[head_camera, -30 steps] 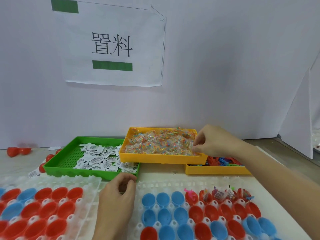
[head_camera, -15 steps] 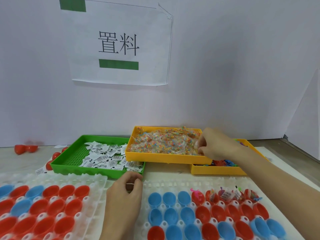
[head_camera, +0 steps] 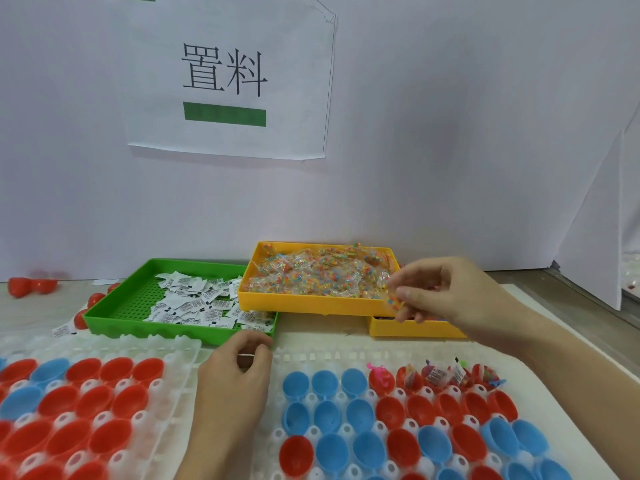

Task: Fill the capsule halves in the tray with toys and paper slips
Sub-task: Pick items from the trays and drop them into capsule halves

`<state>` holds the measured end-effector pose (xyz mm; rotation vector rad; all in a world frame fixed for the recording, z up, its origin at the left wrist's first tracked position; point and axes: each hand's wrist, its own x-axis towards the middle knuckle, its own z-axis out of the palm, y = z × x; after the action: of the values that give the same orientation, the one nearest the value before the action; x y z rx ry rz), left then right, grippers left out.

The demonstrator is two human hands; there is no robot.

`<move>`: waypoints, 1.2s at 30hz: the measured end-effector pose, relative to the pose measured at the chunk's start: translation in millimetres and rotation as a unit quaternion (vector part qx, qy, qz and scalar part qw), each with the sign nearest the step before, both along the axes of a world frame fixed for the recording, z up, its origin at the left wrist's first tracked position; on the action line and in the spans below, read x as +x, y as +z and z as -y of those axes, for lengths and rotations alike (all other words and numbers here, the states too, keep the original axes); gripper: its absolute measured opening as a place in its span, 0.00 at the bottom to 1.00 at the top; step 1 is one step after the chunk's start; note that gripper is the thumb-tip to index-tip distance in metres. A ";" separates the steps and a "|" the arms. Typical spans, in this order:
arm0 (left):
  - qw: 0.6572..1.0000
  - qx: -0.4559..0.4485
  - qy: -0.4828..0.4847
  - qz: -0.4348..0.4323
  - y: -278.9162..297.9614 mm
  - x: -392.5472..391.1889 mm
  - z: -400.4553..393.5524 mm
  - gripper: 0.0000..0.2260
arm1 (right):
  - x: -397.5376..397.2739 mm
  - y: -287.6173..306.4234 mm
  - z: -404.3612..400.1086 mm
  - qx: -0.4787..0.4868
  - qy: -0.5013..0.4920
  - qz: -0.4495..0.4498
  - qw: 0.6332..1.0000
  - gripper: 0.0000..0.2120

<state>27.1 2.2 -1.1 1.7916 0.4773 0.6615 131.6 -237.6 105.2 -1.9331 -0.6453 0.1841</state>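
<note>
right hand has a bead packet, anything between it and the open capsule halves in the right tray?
Nothing visible. The right hand holds the bead packet above the yellow bin's front corner; the capsule halves lie open below, the left hand off to their left.

Red and blue capsule halves (head_camera: 398, 445) open-side-up in clear tray (head_camera: 311, 358)
</note>
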 end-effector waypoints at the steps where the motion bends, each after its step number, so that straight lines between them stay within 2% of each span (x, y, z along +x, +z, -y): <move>1: 1.000 0.001 0.001 0.000 -0.4 0.1 -0.2 0.12 | -7.1 -0.5 2.1 -0.014 0.017 0.003 1.000 0.05; 4: 1.000 0.000 0.006 0.000 -1.7 0.6 -0.2 0.12 | -21.9 -2.4 5.7 -0.089 0.030 0.053 0.994 0.07; 8: 1.000 -0.002 0.000 -0.007 -1.1 0.0 0.7 0.14 | -33.4 -7.4 1.1 -0.127 0.025 0.079 0.988 0.06; 14: 1.000 0.007 0.000 -0.003 0.5 -1.1 2.1 0.15 | -38.7 -22.9 -12.3 -0.221 0.028 0.189 0.956 0.06; 26: 1.000 0.009 -0.004 0.002 0.2 -1.6 1.5 0.15 | -37.0 -22.3 -11.8 -0.247 0.050 0.156 0.955 0.06; 36: 1.000 0.006 -0.001 0.002 -0.2 -1.9 1.7 0.14 | -36.0 -29.5 -14.8 -0.287 0.019 0.191 0.939 0.03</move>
<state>25.2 0.5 -1.3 1.8015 0.4695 0.6663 95.6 -222.8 75.7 -2.5537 -0.9633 0.0159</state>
